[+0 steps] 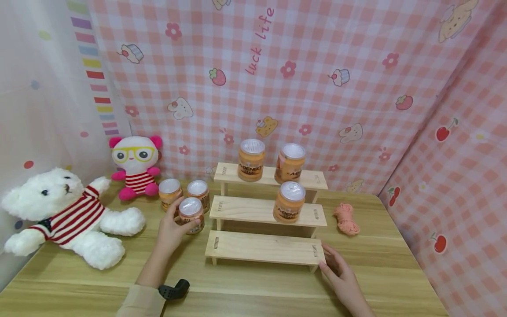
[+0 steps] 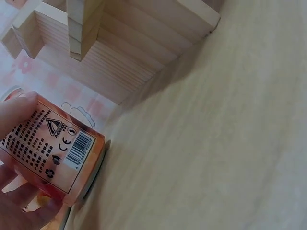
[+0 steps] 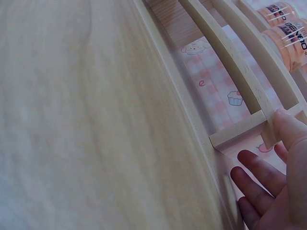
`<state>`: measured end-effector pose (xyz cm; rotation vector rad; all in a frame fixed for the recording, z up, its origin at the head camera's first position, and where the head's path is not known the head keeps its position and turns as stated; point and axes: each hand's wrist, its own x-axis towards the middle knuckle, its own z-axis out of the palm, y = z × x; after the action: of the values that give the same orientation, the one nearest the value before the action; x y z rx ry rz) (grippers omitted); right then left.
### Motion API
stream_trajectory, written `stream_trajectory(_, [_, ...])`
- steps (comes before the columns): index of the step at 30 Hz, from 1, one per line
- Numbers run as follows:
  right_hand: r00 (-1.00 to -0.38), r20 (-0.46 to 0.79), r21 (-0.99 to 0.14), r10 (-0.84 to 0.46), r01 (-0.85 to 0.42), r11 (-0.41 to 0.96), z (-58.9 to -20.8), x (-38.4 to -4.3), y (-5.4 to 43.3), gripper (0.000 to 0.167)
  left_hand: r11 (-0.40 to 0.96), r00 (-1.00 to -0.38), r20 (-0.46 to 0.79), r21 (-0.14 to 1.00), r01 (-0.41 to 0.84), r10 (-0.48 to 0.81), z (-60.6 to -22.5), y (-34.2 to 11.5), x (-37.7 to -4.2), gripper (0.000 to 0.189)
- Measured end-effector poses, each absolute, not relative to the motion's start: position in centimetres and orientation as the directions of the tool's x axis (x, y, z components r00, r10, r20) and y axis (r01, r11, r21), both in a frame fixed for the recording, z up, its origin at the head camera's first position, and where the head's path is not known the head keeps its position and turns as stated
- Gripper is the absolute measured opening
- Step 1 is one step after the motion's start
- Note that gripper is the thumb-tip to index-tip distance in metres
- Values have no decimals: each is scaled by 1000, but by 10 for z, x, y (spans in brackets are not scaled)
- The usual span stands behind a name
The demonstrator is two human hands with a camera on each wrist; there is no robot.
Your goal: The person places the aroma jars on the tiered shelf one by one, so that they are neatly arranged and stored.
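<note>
My left hand [image 1: 173, 229] grips an orange can [image 1: 192, 215] with a shiny pale lid, thumb on one side and fingers on the other. In the left wrist view, a barcode and small print show on this can [image 2: 57, 148]; its base is at or just over the table. Two similar cans, one at the back left [image 1: 170, 193] and one just behind [image 1: 199, 193], stand beside it. My right hand [image 1: 339, 275] touches the right end of the lowest step of a three-step wooden shelf [image 1: 265, 248]. Its thumb rests on the corner; the other fingers are loosely bent [image 3: 268, 187].
Two orange cans, left [image 1: 251, 163] and right [image 1: 290, 165], stand on the top step, and another can [image 1: 289, 204] on the middle step. Pink yarn [image 1: 346, 219] lies at the right. A white teddy bear [image 1: 75, 215] and a pink panda toy [image 1: 136, 165] sit at the left.
</note>
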<state>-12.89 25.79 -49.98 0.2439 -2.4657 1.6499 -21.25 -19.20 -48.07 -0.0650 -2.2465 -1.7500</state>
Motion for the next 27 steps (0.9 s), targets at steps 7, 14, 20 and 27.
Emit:
stream_trajectory(7, [-972,231,-896,-48,-232,378,-502,-128,259,45,285,-943,299,926,249,-146,-469,-192,-209,83])
stream_trajectory(14, [-969,241,-896,-50,-242,372,-503,-128,259,45,340,-936,298,914,222,-188,-453,-192,-203,84])
stream_trajectory(20, [-972,229,-899,-51,-232,371,-502,-128,259,45,318,-931,299,921,224,-211,-437,-191,-196,84])
stream_trajectory(27, [-974,220,-901,-47,-221,374,-500,-129,259,45,304,-909,351,912,276,-227,-419,-187,-188,85])
